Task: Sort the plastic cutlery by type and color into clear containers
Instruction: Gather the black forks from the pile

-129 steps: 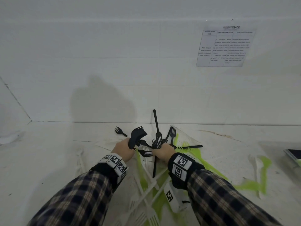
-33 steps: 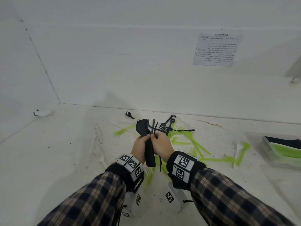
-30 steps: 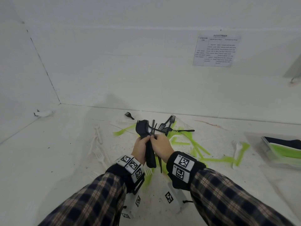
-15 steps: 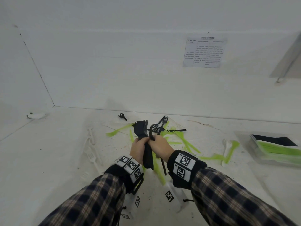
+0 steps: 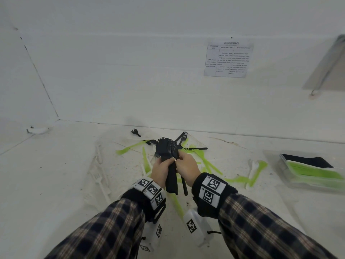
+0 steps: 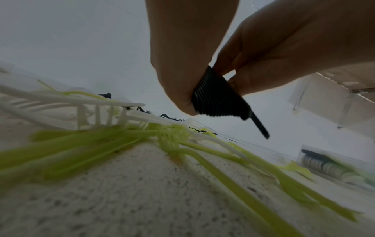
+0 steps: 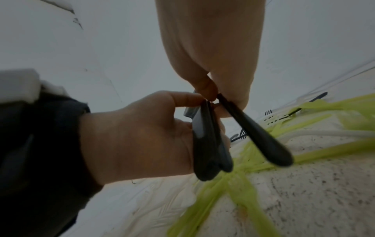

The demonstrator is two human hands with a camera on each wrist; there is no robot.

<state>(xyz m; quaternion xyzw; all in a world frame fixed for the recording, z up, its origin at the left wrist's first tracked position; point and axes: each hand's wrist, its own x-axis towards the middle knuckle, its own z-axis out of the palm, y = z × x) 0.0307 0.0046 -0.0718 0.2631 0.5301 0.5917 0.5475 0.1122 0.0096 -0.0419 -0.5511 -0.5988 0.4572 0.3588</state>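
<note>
My left hand (image 5: 162, 171) grips a tight stack of black plastic forks (image 5: 169, 157), heads pointing away from me; the stacked handles (image 6: 219, 97) show edge-on in the left wrist view. Right beside it, my right hand (image 5: 187, 168) pinches a single black fork (image 7: 259, 136) against the stack, its handle (image 5: 184, 186) hanging down and angled out. Both hands are held just above the scattered cutlery. A clear container (image 5: 306, 181) at the right holds green cutlery with black pieces behind.
Loose green cutlery (image 5: 128, 149) lies under and around my hands. White forks (image 5: 99, 179) lie to the left. A few black forks (image 5: 136, 132) lie behind near the wall. A white spoon and green spoon (image 5: 258, 170) lie before the container.
Both hands have lifted off the pile with the black forks gathered. Over the last second the single fork's head has closed in against the stack; the view has swung right, showing the container.
</note>
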